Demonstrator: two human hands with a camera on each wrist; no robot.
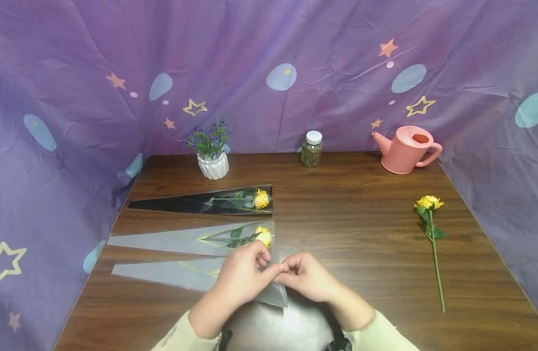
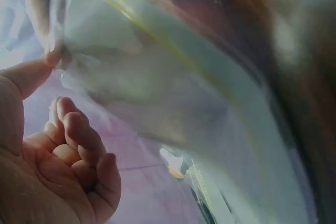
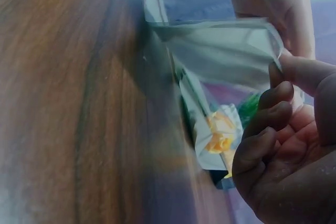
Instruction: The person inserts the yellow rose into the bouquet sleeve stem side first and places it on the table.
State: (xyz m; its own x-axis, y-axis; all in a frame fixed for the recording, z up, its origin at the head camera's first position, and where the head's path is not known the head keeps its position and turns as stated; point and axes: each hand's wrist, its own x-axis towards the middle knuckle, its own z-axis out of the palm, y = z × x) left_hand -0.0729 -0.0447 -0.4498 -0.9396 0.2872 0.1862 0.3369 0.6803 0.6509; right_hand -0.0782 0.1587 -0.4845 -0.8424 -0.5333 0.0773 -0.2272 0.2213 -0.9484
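Observation:
Nearest the person lies a tapered translucent flower sleeve point(image 1: 163, 274) with a yellow line along it. At its wide right end, my left hand point(image 1: 244, 273) and right hand point(image 1: 312, 279) meet, fingertips touching or nearly so. The left wrist view has the left hand point(image 2: 68, 166) pinching the edge of the sleeve point(image 2: 157, 72), its other fingers curled. In the right wrist view, the right hand point(image 3: 294, 140) pinches the raised mouth of the sleeve point(image 3: 220, 51) by thumb and forefinger. No flower shows inside this sleeve; the left hand hides part of it.
Behind lie a translucent sleeve point(image 1: 163, 240) and a black one point(image 1: 172, 204), each holding a yellow rose. A bare yellow rose point(image 1: 434, 253) lies at right. Along the back stand a white flowerpot point(image 1: 213, 167), a lidded jar point(image 1: 311, 150) and a pink watering can point(image 1: 405, 153).

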